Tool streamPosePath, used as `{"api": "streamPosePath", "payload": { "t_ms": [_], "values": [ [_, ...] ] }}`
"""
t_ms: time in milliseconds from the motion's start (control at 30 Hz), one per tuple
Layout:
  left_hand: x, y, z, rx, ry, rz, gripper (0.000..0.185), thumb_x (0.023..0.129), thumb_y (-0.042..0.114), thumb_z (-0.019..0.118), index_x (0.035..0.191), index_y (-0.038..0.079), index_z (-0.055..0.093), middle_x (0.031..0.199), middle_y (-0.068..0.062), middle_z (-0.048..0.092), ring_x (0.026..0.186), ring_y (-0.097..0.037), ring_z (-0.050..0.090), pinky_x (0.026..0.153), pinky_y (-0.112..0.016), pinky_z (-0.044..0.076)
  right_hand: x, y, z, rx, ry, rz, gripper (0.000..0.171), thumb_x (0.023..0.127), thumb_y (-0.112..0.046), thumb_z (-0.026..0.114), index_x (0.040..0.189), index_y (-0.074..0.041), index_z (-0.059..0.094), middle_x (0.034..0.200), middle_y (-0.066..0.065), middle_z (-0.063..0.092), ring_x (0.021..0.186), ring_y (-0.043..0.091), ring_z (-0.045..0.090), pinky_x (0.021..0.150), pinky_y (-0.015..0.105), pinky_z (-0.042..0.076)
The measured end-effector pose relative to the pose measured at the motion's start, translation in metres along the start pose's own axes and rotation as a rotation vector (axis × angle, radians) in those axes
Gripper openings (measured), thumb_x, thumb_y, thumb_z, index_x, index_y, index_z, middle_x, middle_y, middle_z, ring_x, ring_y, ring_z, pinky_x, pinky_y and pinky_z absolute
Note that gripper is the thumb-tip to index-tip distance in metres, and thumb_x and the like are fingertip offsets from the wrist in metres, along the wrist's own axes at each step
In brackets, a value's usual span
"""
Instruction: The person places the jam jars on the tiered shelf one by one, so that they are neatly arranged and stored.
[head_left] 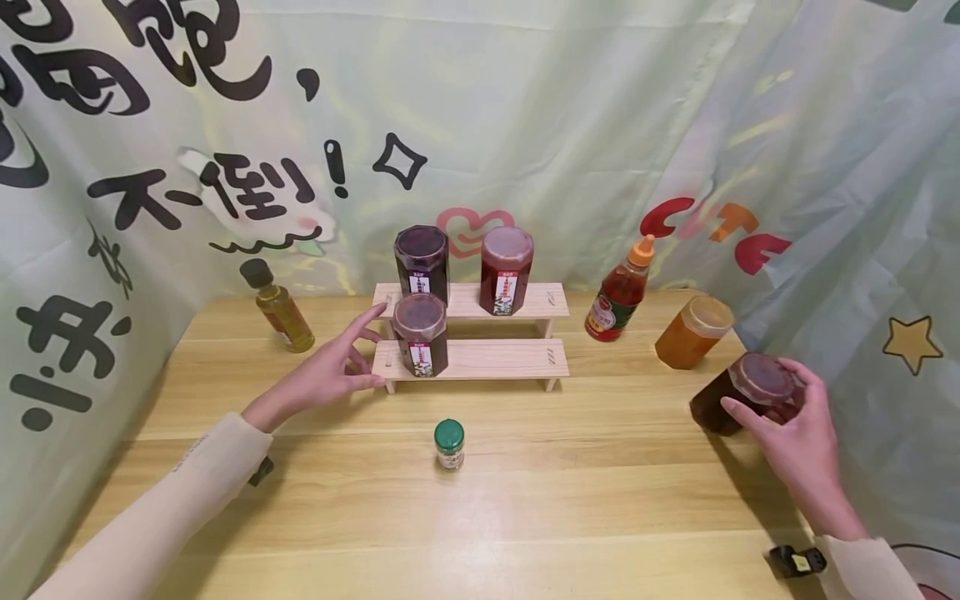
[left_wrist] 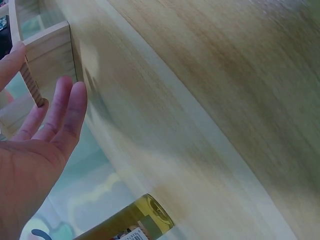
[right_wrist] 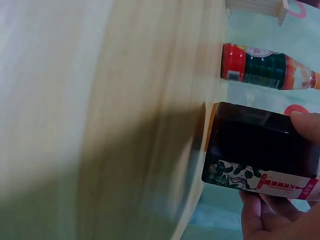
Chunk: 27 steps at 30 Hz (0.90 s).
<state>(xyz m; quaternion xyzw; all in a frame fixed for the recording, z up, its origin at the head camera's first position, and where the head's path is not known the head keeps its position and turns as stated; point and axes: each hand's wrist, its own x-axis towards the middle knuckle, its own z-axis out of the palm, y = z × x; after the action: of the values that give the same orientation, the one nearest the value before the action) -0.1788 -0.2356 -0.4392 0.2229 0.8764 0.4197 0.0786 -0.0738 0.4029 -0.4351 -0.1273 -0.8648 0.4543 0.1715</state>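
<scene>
From the head view, the right hand (head_left: 798, 433) grips a dark jar (head_left: 738, 392) by its lid end at the table's (head_left: 525, 500) right edge, while the left hand (head_left: 330, 371) reaches with straight fingers toward the wooden step shelf (head_left: 487, 358). In the left wrist view, that hand (left_wrist: 35, 150) is relaxed, empty, just beside the shelf's end (left_wrist: 47, 60). In the right wrist view, fingers (right_wrist: 280, 215) curl round the jar (right_wrist: 255, 150).

Two jars sit up top on the wooden step shelf (head_left: 480, 357), a dark purple jar (head_left: 422, 262) and a red jar (head_left: 506, 268). Left of the shelf there's an oil bottle (head_left: 276, 306), right of it a red sauce bottle (head_left: 621, 292) and an amber jar (head_left: 693, 331). Small green-capped jar (head_left: 449, 443) stands alone out front on the surface (head_left: 525, 500).
</scene>
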Motion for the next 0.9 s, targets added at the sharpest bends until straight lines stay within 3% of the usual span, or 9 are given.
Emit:
{"api": "streamPosePath", "payload": {
  "t_ms": [567, 900],
  "values": [
    [0.000, -0.001, -0.001, 0.000, -0.005, 0.004, 0.117, 0.093, 0.005, 0.088, 0.177, 0.034, 0.012, 0.151, -0.024, 0.055, 0.091, -0.023, 0.072, 0.083, -0.046, 0.061, -0.011, -0.033, 0.014, 0.030, -0.018, -0.100, 0.096, 0.089, -0.007, 0.092, 0.164, -0.022, 0.034, 0.128, -0.012, 0.055, 0.110, 0.000, 0.058, 0.089, 0.006, 0.045],
    [0.000, 0.000, -0.001, -0.007, -0.008, 0.000, 0.117, 0.094, 0.006, 0.088, 0.177, 0.035, 0.012, 0.151, -0.024, 0.055, 0.091, -0.024, 0.072, 0.082, -0.046, 0.061, -0.021, -0.057, 0.030, 0.041, -0.052, -0.185, 0.097, 0.085, -0.004, 0.094, 0.162, -0.018, 0.036, 0.127, -0.006, 0.059, 0.107, 0.002, 0.062, 0.088, 0.008, 0.048]
  ]
}}
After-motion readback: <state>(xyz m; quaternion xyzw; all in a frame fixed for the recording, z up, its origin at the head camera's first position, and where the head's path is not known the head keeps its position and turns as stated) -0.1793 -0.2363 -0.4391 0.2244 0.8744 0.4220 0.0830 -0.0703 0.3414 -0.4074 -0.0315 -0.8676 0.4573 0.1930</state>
